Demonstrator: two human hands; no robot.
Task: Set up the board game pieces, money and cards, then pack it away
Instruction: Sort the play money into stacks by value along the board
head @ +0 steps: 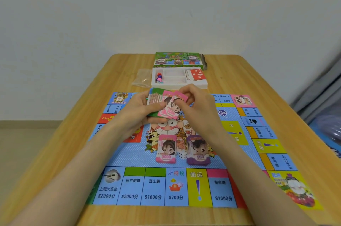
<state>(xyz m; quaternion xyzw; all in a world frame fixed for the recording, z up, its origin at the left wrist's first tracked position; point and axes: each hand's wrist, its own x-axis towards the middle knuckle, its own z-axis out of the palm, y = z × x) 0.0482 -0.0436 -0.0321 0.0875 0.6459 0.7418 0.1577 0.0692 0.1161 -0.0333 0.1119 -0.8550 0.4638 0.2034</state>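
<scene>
The paper game board (184, 185) lies flat on the wooden table (258, 81). Above its middle, my left hand (142, 113) holds a stack of play money (156, 96) with green and brown notes underneath. My right hand (195, 103) pinches a pink 5000 note (172, 110) at the top of that stack. On the board's centre lie a pink 5000 pile (166, 149) and a purple 500 pile (198, 151), with a white die (182, 155) between them.
Behind the board stands a white plastic tray (177, 82) with coloured pawns (159, 77) and red cards (197, 74). The green game box (178, 60) sits further back. A clear plastic bag (143, 78) lies left of the tray.
</scene>
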